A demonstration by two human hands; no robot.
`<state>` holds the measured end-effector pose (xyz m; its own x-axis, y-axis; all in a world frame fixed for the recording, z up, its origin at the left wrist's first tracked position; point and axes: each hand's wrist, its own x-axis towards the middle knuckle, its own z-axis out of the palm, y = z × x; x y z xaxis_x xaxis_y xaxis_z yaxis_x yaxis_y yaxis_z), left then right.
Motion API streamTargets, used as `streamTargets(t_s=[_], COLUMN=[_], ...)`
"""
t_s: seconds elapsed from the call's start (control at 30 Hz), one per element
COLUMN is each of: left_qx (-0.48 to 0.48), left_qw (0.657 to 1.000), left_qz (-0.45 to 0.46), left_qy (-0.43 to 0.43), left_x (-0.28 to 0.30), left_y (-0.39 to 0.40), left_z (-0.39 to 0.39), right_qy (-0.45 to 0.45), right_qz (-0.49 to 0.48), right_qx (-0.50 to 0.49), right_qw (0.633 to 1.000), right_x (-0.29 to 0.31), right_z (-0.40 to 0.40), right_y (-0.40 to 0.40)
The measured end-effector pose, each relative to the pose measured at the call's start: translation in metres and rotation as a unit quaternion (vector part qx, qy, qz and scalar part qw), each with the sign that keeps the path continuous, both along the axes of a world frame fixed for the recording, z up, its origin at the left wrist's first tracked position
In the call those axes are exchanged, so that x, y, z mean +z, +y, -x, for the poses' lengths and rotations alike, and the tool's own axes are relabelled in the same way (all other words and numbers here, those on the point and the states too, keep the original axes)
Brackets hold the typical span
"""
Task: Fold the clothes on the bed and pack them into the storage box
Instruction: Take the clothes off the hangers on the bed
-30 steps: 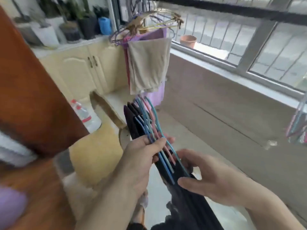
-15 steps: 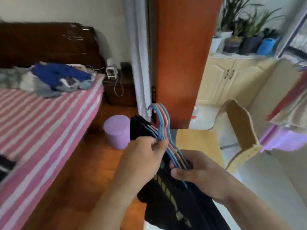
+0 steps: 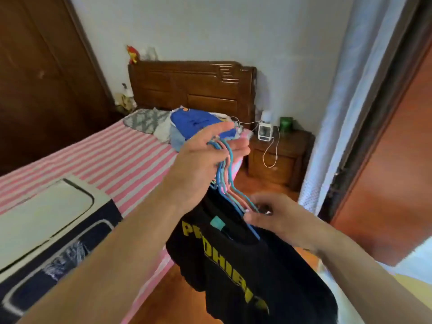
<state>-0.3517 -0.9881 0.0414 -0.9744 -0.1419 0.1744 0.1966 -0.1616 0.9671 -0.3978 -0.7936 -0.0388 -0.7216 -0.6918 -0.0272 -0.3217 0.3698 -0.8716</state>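
My left hand [image 3: 201, 160] grips the hooks of several blue and pink hangers [image 3: 228, 181] in front of me. From them hang black T-shirts [image 3: 243, 265], the front one with yellow lettering. My right hand [image 3: 271, 213] pinches the hangers' lower ends at the shirt collar. A pile of clothes [image 3: 194, 127], blue on top, lies at the head of the pink-striped bed [image 3: 121, 160]. The dark fabric storage box [image 3: 42, 232] with a white top panel sits on the bed at lower left.
A wooden headboard [image 3: 191, 85] stands against the far wall. A nightstand [image 3: 278, 155] with a small white device and cable is right of the bed. A white curtain [image 3: 339, 118] and an orange-brown door [image 3: 397, 160] are at the right. Wooden floor lies below.
My view has swung left from the balcony into the bedroom. Both hands have raised the hangers with the black shirts toward the bed.
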Motion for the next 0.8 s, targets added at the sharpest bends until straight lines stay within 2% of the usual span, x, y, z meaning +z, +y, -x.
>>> streamTargets(t_s=[0.13,0.23,0.3,0.43,0.5,0.6,0.67,0.8], left_qx=[0.085,0.146,0.207,0.324,0.369,0.425,0.437,0.490], left_qw=[0.990,0.966,0.948,0.921,0.899,0.869,0.863,0.854], left_qz=[0.100,0.195,0.226,0.180,0.203,0.233,0.242,0.170], left_qy=[0.055,0.086,0.089,0.117,0.116,0.099,0.077,0.054], left_x=[0.014,0.023,0.038,0.071,0.085,0.091,0.086,0.066], left_y=[-0.065,-0.108,-0.134,-0.195,-0.227,-0.281,-0.319,-0.393], left_z=[0.076,0.131,0.168,0.225,0.250,0.289,0.321,0.377], right_qy=[0.035,0.070,0.117,0.252,0.302,0.308,0.309,0.292], right_qz=[0.023,0.014,0.009,0.038,0.066,0.110,0.111,0.081], right_qx=[-0.023,-0.024,-0.012,0.006,-0.006,-0.018,-0.008,-0.004], right_qw=[0.999,0.997,0.993,0.967,0.951,0.945,0.945,0.953], right_x=[0.005,0.008,0.020,0.048,0.056,0.060,0.056,0.035], right_z=[0.096,0.168,0.215,0.288,0.320,0.363,0.397,0.475], right_y=[-0.048,-0.097,-0.138,-0.218,-0.259,-0.320,-0.360,-0.420])
